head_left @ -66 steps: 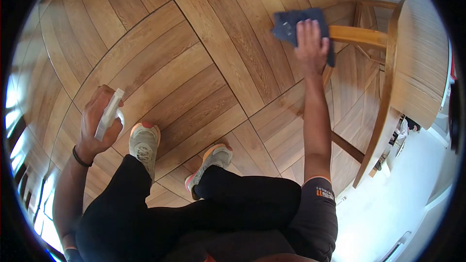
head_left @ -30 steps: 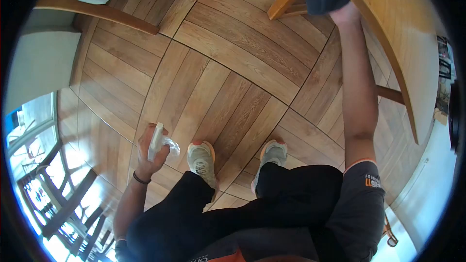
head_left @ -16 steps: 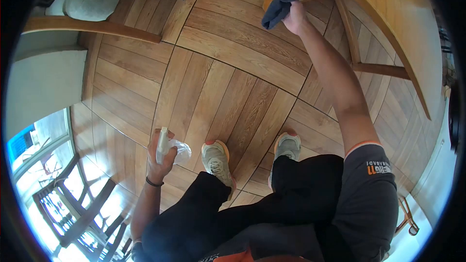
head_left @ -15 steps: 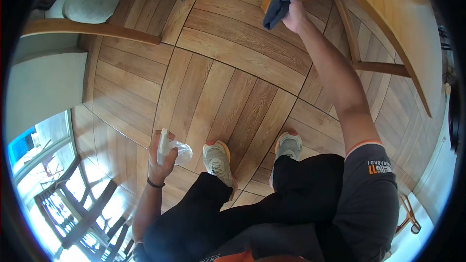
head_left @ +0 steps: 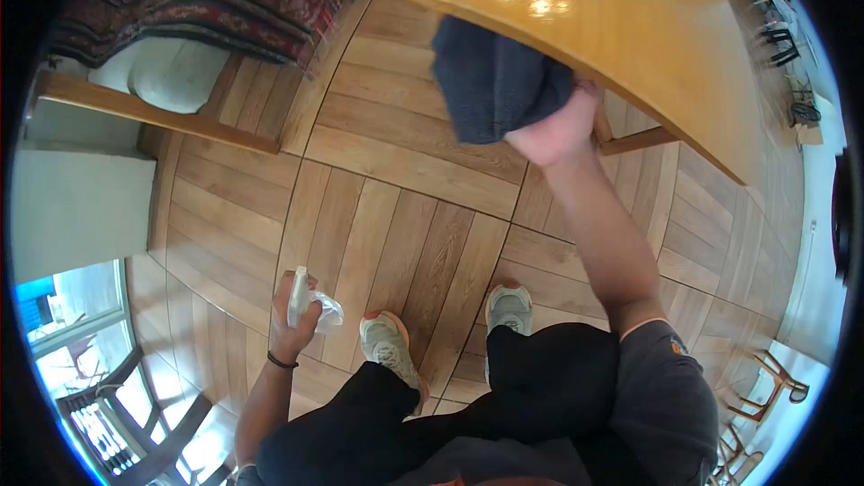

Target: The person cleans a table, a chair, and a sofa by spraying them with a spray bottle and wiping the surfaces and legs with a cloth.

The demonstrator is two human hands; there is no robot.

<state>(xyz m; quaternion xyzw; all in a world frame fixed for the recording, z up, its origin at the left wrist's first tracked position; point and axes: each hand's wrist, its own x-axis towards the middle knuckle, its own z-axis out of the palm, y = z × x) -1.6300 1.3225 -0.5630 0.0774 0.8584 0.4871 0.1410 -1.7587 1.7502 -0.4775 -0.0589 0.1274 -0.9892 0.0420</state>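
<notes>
Low on the left, my left hand (head_left: 290, 322) is wrapped round a spray bottle (head_left: 328, 313) with a white trigger head and a clear body. My right hand (head_left: 562, 129) grips a dark grey cloth (head_left: 493, 81) at the edge of a wooden table (head_left: 630, 18). Part of the cloth hangs below the tabletop, and the rim overlaps its upper side. Some of my right fingers are hidden behind the cloth and table edge.
My shoes (head_left: 389, 346) stand on the wood-patterned floor (head_left: 405, 225). A wooden-framed seat (head_left: 171, 76) with a patterned red rug (head_left: 234, 0) is at the upper left. Chairs stand at the lower left and lower right (head_left: 769, 387).
My right hand with the cloth has moved from the table leg up to the tabletop edge, closer to me. More of the tabletop shows. My left hand still holds the spray bottle.
</notes>
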